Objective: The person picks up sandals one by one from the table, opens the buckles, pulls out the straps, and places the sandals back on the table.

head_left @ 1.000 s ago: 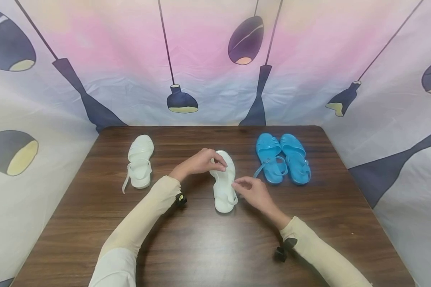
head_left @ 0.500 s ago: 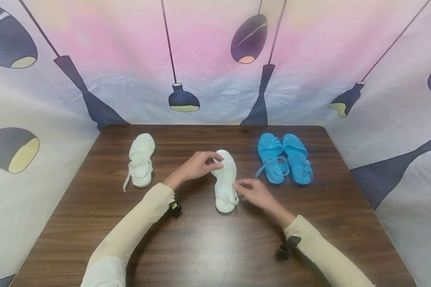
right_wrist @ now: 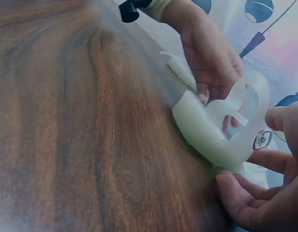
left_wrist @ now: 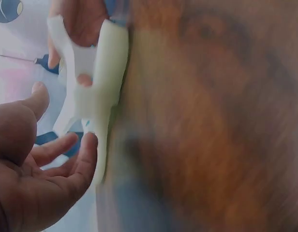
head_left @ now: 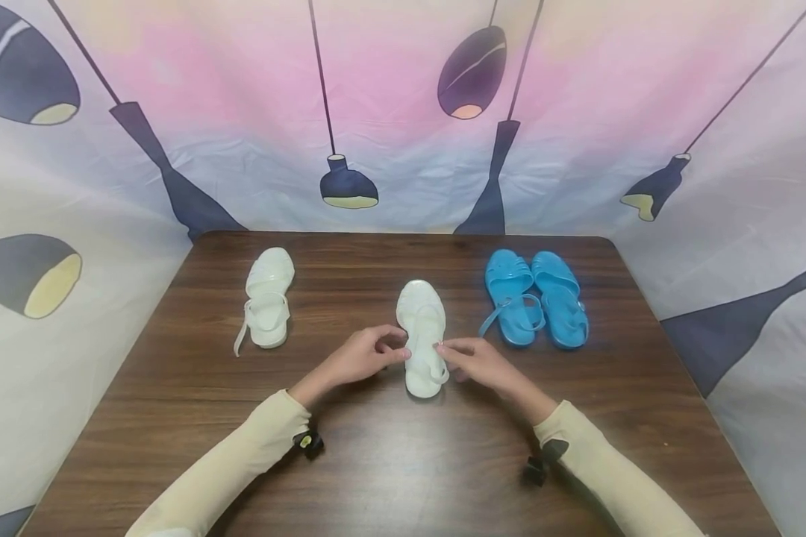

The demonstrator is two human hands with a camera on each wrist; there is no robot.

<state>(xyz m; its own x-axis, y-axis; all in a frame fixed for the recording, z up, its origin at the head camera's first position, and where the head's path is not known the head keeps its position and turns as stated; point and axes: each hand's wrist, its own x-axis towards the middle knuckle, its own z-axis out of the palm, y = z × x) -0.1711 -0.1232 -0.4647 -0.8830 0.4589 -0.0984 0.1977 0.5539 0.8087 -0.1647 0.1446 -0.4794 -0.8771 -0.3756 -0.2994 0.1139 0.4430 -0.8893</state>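
A white jelly sandal (head_left: pixel 422 306) lies on the table in front of me, toe pointing away, its strap looped at the heel end. At the sandal's left side, my left hand (head_left: pixel 363 356) has thumb and fingers spread apart, fingertips right at the edge; its palm shows in the left wrist view. On the opposite side my right hand (head_left: pixel 475 367) holds the sandal's edge between thumb and fingers. A metal buckle (right_wrist: pixel 261 140) on the strap shows beside the right fingers in the right wrist view.
Another white sandal (head_left: pixel 269 298) lies at the left with its strap hanging loose. At the back right, a pair of blue sandals (head_left: pixel 537 298) stands side by side on the brown wooden table (head_left: pixel 403 462). A lamp-patterned cloth (head_left: pixel 255 179) hangs around the table.
My left hand has drawn back from the sandal's toe straps to its left side, nearer to me. The right hand stays at the sandal's right edge. The head view has shifted slightly.
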